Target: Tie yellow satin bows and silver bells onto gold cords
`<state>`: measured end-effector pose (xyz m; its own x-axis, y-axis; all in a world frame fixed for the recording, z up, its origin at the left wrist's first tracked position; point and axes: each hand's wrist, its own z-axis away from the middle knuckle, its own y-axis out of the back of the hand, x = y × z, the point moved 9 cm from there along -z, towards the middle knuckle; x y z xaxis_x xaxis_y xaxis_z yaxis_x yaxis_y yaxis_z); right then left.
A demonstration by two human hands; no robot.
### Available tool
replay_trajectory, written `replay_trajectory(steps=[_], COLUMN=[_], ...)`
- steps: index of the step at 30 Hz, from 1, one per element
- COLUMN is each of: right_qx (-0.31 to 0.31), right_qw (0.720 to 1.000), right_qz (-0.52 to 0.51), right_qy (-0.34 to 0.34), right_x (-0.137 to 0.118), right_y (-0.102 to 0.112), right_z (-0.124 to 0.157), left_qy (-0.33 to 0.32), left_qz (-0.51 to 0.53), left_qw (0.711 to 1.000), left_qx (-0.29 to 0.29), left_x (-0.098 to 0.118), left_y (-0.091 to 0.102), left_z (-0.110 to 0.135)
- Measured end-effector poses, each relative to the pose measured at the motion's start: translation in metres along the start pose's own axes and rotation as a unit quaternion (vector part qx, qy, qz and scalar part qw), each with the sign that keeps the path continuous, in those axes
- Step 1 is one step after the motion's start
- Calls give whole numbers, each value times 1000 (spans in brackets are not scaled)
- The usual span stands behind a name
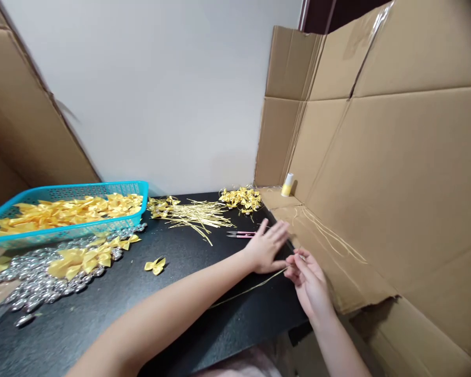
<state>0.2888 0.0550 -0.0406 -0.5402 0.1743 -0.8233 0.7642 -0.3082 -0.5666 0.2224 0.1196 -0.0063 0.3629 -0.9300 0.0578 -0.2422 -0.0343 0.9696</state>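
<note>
My left hand [267,247] lies with fingers spread at the right side of the black table, beside pink-handled thread snips [241,234]. Close by, my right hand [309,283] is closed in a pinch over the table's right edge. A thin pale yellow cord [259,285] runs from its fingertips leftward over the tabletop and passes behind my left forearm. Whatever else sits between those fingertips is too small to make out. Beyond my left hand are a pile of cut gold cords [200,213] and a heap of small yellow bows with cords [241,199].
On the left, a blue basket [144,196] holds many yellow ribbon bows. Silver beads [35,272] lie before it with loose bows [86,259] on top. One single bow [155,266] rests mid-table. Cardboard walls [396,173] and a thread spool [287,185] stand right.
</note>
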Motion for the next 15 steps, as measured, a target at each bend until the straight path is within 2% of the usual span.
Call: replay_trajectory(steps=[2,3,5,8,10,12,15], right_qx=[15,17,18,25,27,20,-8], right_qw=[999,999,999,999,999,999,999], right_qz=[-5,-7,-6,2,10,19,46], right_qy=[32,40,36,29,33,26,-3], right_x=[-6,-8,-8,-7,-5,-3,-9], right_y=[2,3,5,10,13,14,15], right_z=[0,0,0,0,-1,-4,-12], left_qy=[-82,-74,0,65,91,147,216], left_qz=[35,40,19,-43,-78,-103,-92], left_qw=[995,995,999,997,992,983,972], left_qx=[-40,-52,-45,1,37,48,-4], left_x=[19,19,2,-25,-45,-70,-99], left_y=[-10,-14,-13,14,47,82,117], left_z=[0,-1,0,21,55,105,196])
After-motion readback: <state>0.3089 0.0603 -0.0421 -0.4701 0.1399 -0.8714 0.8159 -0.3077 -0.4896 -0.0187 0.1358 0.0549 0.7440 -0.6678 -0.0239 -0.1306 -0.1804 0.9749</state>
